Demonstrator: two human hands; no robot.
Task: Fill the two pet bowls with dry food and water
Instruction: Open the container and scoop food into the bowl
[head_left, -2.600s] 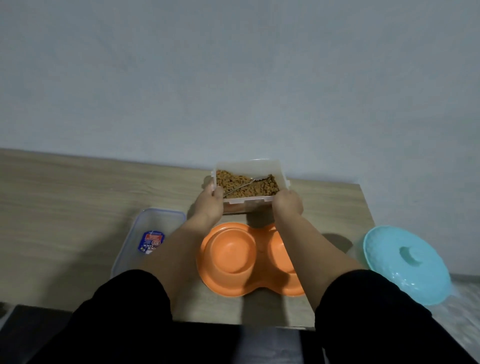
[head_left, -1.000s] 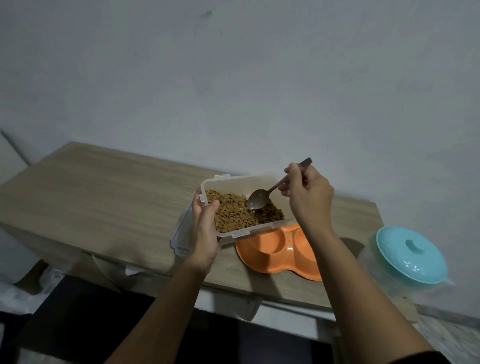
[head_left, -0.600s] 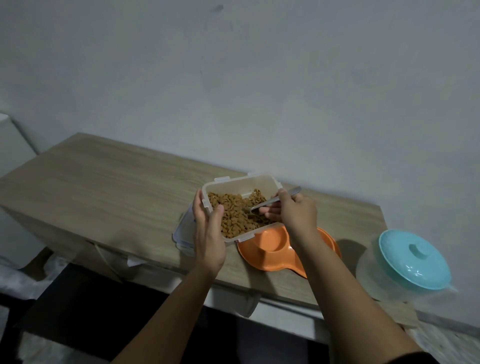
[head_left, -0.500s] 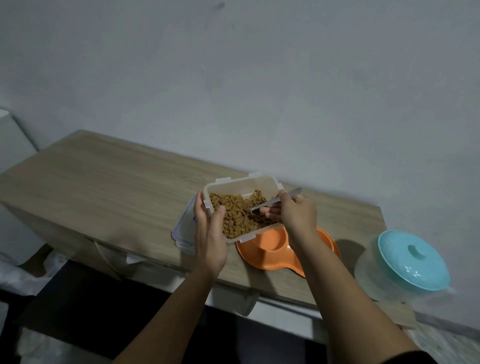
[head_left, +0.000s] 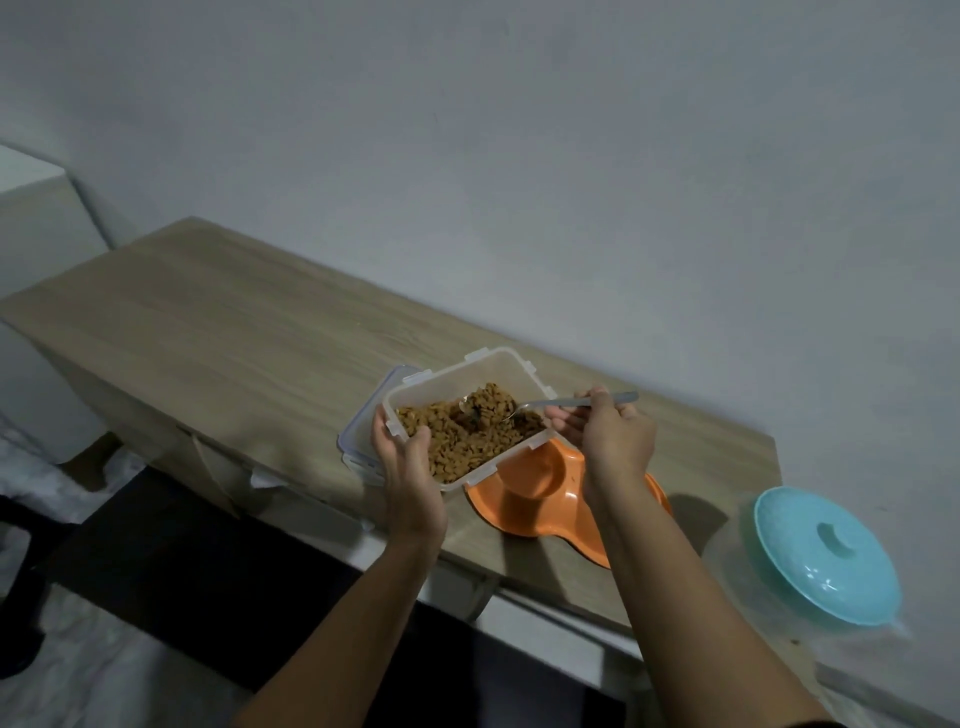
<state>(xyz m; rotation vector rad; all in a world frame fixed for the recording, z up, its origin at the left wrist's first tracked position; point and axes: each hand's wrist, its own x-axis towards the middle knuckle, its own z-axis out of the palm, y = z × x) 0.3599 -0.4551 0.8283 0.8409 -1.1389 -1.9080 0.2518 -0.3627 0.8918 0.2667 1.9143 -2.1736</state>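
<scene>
Orange double pet bowl (head_left: 540, 486) on the wooden surface (head_left: 218, 332), both wells bare, clear container of dry food (head_left: 467, 431) gripped by the left hand (head_left: 408, 467) above it, right hand (head_left: 605, 436) pinching a spoon (head_left: 550, 404) heaped with kibble over the container.

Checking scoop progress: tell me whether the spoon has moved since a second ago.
Yes. The spoon has dropped from above the container into the kibble.
</scene>
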